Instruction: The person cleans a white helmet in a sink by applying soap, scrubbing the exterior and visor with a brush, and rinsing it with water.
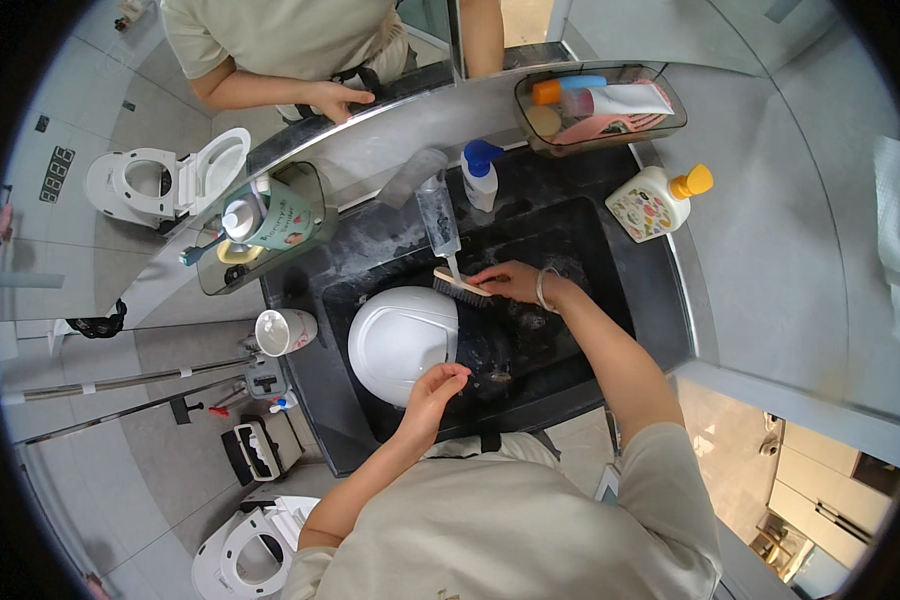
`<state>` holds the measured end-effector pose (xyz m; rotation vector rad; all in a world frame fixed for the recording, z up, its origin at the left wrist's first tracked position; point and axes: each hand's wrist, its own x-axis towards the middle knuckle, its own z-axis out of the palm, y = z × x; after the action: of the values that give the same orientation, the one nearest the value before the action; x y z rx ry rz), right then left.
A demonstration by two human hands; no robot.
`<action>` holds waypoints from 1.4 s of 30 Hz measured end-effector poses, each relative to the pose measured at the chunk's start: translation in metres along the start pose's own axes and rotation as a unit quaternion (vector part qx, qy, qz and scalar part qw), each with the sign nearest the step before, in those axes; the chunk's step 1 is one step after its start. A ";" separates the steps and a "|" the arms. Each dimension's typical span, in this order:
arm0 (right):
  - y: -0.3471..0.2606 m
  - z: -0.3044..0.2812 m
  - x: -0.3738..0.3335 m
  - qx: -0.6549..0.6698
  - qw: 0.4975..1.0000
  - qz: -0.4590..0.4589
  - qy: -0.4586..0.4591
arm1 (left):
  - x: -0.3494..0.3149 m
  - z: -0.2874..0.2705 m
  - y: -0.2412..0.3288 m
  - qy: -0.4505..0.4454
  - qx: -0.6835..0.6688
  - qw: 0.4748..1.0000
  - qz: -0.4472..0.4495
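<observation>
1 brush (459, 288) in R hand (511, 281), helmet (400, 335) nr L hand (434, 392)

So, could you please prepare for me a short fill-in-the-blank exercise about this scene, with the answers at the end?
1. The right hand holds a wooden-backed ____ with dark bristles.
2. The white helmet lies in the black ____.
3. The bottle with the yellow pump stands to the ____ of the bottle with the blue pump.

Missing words: brush; sink; right.
</observation>
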<state>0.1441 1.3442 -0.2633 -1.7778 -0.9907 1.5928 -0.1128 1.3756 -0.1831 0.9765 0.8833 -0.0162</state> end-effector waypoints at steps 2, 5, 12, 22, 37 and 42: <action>-0.002 -0.007 0.015 -0.005 0.996 0.078 -0.030 | -0.005 -0.001 0.004 0.002 -0.010 1.000 -0.011; 0.036 -0.008 0.045 -0.047 0.993 0.101 -0.028 | -0.007 0.001 0.012 0.000 -0.010 1.000 -0.002; 0.029 -0.018 0.002 0.137 0.978 0.153 -0.023 | -0.001 -0.010 0.006 -0.006 -0.031 0.999 0.011; 0.003 -0.011 -0.027 0.197 0.976 0.057 -0.071 | 0.006 -0.005 0.007 -0.015 -0.050 0.999 0.003; 0.074 0.015 -0.052 0.181 0.960 0.143 0.159 | 0.028 -0.024 0.034 0.011 -0.152 0.988 0.003; 0.082 0.028 -0.073 0.272 0.940 0.067 0.194 | 0.045 -0.011 0.058 0.035 -0.219 0.975 -0.022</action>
<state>0.1276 1.2358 -0.2910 -1.6837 -0.2146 1.3409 -0.0680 1.4340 -0.1738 0.5468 0.9233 0.1703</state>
